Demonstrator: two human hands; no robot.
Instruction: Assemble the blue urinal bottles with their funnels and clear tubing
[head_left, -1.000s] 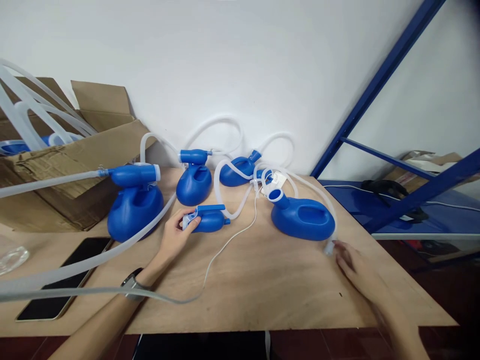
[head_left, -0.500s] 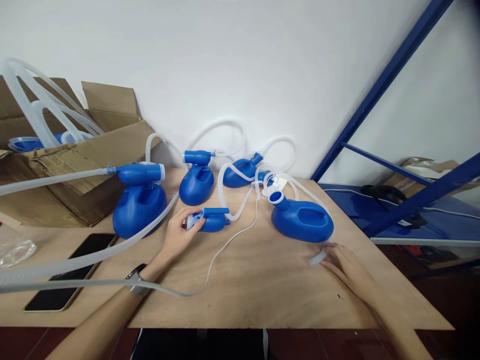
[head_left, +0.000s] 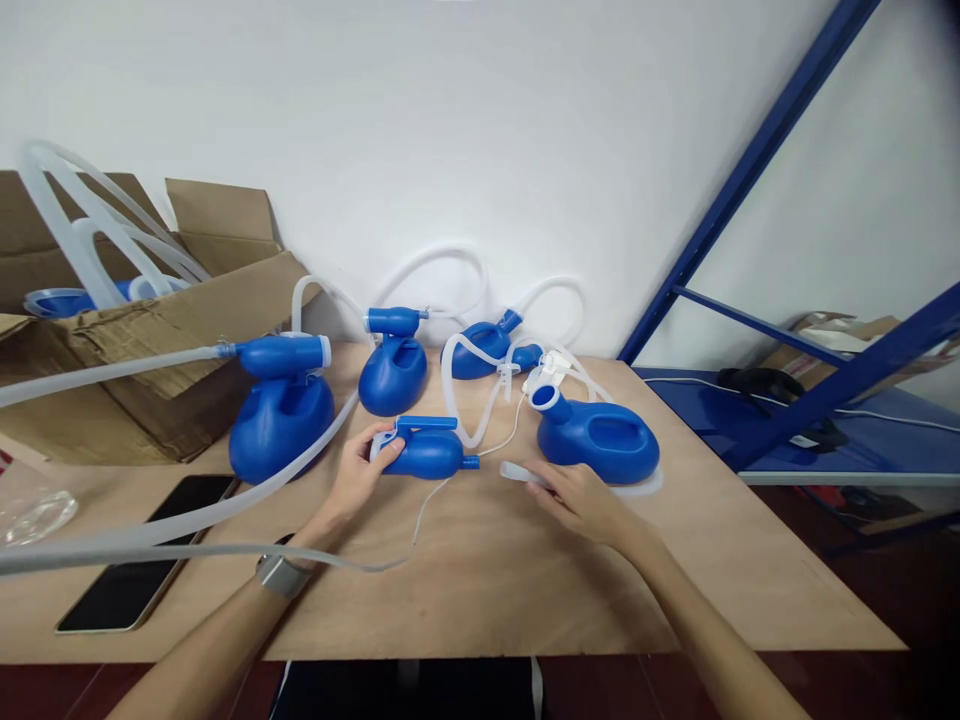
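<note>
Left hand [head_left: 360,478]: closed around small blue nozzle piece [head_left: 425,455]; rigid, light plastic, likely slick.
Right hand [head_left: 577,497]: pinching translucent tube end [head_left: 514,471]; soft, springy, best gripped near tip.

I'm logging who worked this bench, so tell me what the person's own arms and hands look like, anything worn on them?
Both forearms are bare, with no sleeves in view and no gloves on either hand. The left hand has a watch on its wrist, with a pale grey or silver band. The right hand and its wrist carry nothing visible: no ring, band or marking can be made out.
</note>
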